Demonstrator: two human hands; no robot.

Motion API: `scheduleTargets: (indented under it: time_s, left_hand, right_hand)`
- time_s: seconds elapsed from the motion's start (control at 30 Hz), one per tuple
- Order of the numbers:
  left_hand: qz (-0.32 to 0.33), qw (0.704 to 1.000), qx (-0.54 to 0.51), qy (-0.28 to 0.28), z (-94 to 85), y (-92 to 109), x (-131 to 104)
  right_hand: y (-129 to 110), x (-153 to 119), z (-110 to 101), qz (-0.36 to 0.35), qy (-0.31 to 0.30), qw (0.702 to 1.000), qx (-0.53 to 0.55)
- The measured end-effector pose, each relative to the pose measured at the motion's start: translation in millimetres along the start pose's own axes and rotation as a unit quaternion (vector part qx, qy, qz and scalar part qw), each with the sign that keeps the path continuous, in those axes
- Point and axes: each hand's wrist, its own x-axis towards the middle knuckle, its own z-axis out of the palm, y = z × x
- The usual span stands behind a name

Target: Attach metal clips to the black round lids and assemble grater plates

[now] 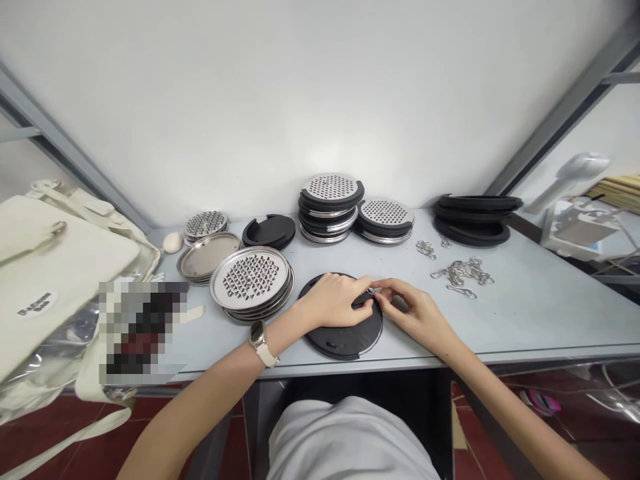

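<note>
A round black plastic disc [345,341] lies on the table near its front edge. My left hand [336,301], with a watch on the wrist, rests over the disc, its fingers curled at the disc's right edge. Just there, my right hand [413,312] pinches a small metal clip [371,291] against that edge, mostly covered by fingertips. It resembles the loose metal snap clips [463,272] piled to the right. Left of the disc stands a stack of round metal grater plates [250,279], the top one showing raised teeth.
Graters in black rims [327,217] stand stacked at the back, beside a shorter stack [386,217]. Black rims [473,223] are piled back right, another black holder [269,231] back left. Plain metal plates [209,257] and a cream bag [60,267] occupy the left.
</note>
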Motion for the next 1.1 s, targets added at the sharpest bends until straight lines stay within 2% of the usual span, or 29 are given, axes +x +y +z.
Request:
scheduleTargets:
  time_s: [0.47,1.1]
  left_hand:
    - [0.003,1.000,-0.005,-0.010,-2.2,0.3,0.5]
    - [0.000,1.000,-0.006,-0.017,-4.2,1.7,0.6]
  right_hand:
    - [-0.7,-0.3,-1.4,0.000,-0.035,0.999,-0.006]
    - [-5.8,-1.2,-2.5,0.017,-0.050,0.998,-0.019]
